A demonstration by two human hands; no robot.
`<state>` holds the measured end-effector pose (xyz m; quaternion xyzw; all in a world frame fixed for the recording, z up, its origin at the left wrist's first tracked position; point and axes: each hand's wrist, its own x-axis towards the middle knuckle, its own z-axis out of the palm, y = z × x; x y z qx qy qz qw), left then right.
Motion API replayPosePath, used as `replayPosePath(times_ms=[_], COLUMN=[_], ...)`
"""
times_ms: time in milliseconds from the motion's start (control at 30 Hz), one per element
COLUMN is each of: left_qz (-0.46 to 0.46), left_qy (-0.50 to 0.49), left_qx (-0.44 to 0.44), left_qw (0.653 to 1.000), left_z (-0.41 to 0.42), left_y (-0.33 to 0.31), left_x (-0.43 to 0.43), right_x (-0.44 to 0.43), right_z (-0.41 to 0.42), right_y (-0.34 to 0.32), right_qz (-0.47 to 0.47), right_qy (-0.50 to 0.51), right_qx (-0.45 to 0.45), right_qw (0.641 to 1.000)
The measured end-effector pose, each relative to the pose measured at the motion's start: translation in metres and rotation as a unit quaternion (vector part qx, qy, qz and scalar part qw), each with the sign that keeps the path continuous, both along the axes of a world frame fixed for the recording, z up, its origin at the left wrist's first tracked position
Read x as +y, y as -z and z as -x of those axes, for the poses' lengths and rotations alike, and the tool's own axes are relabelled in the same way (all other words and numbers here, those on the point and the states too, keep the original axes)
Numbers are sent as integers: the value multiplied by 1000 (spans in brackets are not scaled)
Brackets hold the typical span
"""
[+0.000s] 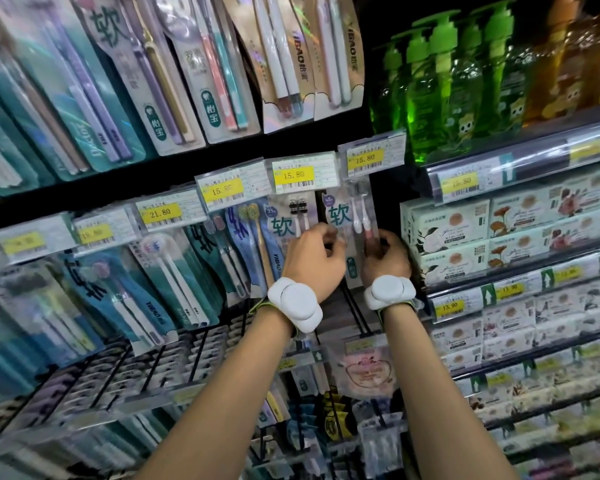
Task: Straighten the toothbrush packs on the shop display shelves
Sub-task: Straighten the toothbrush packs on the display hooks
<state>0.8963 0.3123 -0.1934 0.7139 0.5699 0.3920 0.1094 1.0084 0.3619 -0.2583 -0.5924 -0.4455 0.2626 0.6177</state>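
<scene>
L hand (310,259) & R hand (388,259) are each pinching a side edge of the toothbrush pack (343,216) hanging at the rack's (302,143) mid-row right end, a light, bendy card prob. best held by its edges.

toothbrush pack (347,223): glossy clear plastic | price tags (293,174): paper, shiny sleeves | green bottles (440,91): translucent plastic

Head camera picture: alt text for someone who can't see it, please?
A person's left hand and right hand grip the sides of a hanging toothbrush pack below a 15.80 price tag. Leftward hang other packs; green pump bottles and boxes fill shelves rightward.
</scene>
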Motion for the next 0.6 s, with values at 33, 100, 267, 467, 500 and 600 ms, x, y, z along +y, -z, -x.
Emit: replayPosePath(times_ms=[33, 100, 267, 467, 500, 600], left_qz=[7, 24, 21, -1, -6, -31], left_qy=[7, 24, 4, -86, -103, -152], left_qx=[-5, -20, -52, -176, -202, -234], left_qw=[1000, 999, 998, 981, 974, 960], left_z=[1, 7, 21, 50, 58, 84], left_y=[3, 8, 24, 46, 48, 54], left_x=[-3, -9, -19, -34, -38, -50], right_x=[1, 4, -2, -34, -38, -50], right_z=[1, 3, 6, 21, 27, 49], right_y=[1, 0, 2, 11, 13, 15], right_qz=[5, 24, 72, 43, 41, 44], right_qy=[2, 1, 36, 71, 65, 23], right_qx=[1, 3, 23, 86, 85, 86], right_qw=[1000, 1000, 996, 993, 993, 995])
